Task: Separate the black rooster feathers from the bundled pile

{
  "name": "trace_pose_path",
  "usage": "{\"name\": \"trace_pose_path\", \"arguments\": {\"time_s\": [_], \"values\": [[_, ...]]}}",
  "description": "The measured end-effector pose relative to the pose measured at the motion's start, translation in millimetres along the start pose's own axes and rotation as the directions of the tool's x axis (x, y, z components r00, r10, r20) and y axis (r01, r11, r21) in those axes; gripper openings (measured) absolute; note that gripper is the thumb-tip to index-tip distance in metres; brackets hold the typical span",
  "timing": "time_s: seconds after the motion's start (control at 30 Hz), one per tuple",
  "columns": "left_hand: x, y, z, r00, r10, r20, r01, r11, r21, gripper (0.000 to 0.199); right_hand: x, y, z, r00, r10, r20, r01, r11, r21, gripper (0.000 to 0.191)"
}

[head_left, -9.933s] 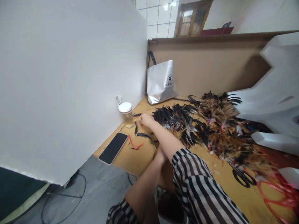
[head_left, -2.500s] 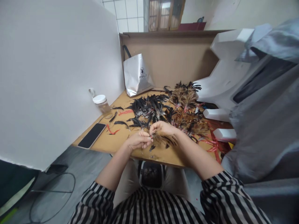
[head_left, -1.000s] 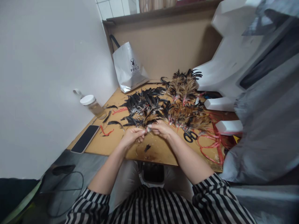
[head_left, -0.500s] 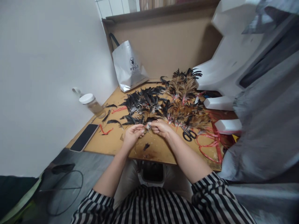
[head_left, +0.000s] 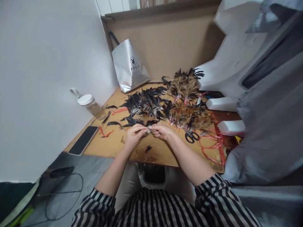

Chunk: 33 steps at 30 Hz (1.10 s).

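In front of the feather piles my left hand (head_left: pixel 134 135) and my right hand (head_left: pixel 162 130) meet, fingertips almost touching. Both are closed in a pinch on a small feather (head_left: pixel 149 130) whose greyish fluffy base shows between them; its tip is hard to make out against the feathers behind. Just beyond the fingers lie black feathers (head_left: pixel 144 101) in a loose heap. Brown feather bunches (head_left: pixel 189 115) rest to the right, some bound with red ties at their quill ends. Black-handled scissors (head_left: pixel 191 136) lie right of my right wrist, blades partly under the feathers.
A phone (head_left: pixel 83 140) lies at the table's left edge, with a lidded jar (head_left: pixel 92 106) behind it. A silver bag (head_left: pixel 130 67) leans at the back. Red plastic strips (head_left: pixel 213 146) and white machine parts (head_left: pixel 221 104) are on the right.
My hands have drawn slightly closer together, and the left fingers now reach the feather's base beside the right fingertips. The view has shifted slightly.
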State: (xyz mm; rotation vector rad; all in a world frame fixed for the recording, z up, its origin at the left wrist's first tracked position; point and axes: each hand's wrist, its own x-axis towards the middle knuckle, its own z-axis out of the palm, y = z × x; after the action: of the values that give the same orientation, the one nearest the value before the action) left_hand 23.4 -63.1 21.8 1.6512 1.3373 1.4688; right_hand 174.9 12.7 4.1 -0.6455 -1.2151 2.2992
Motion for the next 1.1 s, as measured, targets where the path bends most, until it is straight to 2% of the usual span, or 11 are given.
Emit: {"name": "trace_pose_path", "arguments": {"time_s": [0.17, 0.27, 0.43, 0.53, 0.6, 0.67, 0.8, 0.97, 1.1], "values": [[0.4, -7.3, 0.8, 1.000, 0.019, 0.000, -0.019, 1.000, 0.010, 0.013, -1.1, -1.4, 4.5, 0.995, 0.005, -0.101, -0.015, 0.995, -0.101, 0.040], [-0.6, -12.6, 1.5, 1.000, -0.013, 0.009, 0.014, 0.999, -0.045, 0.012, -2.1, -2.4, 6.8, 0.985, -0.001, -0.170, -0.029, 0.985, -0.172, 0.038], [-2.7, -18.9, 2.5, 0.980, -0.172, 0.099, 0.189, 0.958, -0.215, 0.020, -1.6, -1.7, 10.8, 0.956, -0.010, -0.293, -0.094, 0.937, -0.337, 0.027], [-2.4, -22.8, 1.6, 0.948, -0.287, 0.139, 0.313, 0.920, -0.234, 0.024, 1.6, 2.4, 9.7, 0.924, -0.102, -0.369, -0.105, 0.859, -0.501, 0.024], [-1.7, -26.3, 0.7, 0.927, -0.342, 0.153, 0.369, 0.904, -0.217, 0.024, 3.9, 6.2, 6.0, 0.913, -0.195, -0.357, -0.088, 0.762, -0.641, 0.023], [-1.3, -30.2, 0.2, 0.913, -0.374, 0.162, 0.401, 0.896, -0.193, 0.024, 5.2, 9.2, 1.1, 0.920, -0.256, -0.296, -0.070, 0.637, -0.767, 0.023], [-1.0, -36.1, 1.8, 0.887, -0.428, 0.175, 0.454, 0.877, -0.157, 0.025, 2.6, 8.8, -5.1, 0.933, -0.298, -0.203, -0.062, 0.423, -0.904, 0.022], [0.6, -38.1, 5.9, 0.852, -0.492, 0.176, 0.520, 0.834, -0.185, 0.031, -3.6, 0.2, -4.3, 0.956, -0.256, -0.145, -0.051, 0.343, -0.938, 0.019], [1.7, -39.1, 7.1, 0.853, -0.491, 0.175, 0.520, 0.828, -0.211, 0.037, -5.1, -3.7, -4.0, 0.951, -0.270, -0.149, -0.055, 0.325, -0.944, 0.018]]}}
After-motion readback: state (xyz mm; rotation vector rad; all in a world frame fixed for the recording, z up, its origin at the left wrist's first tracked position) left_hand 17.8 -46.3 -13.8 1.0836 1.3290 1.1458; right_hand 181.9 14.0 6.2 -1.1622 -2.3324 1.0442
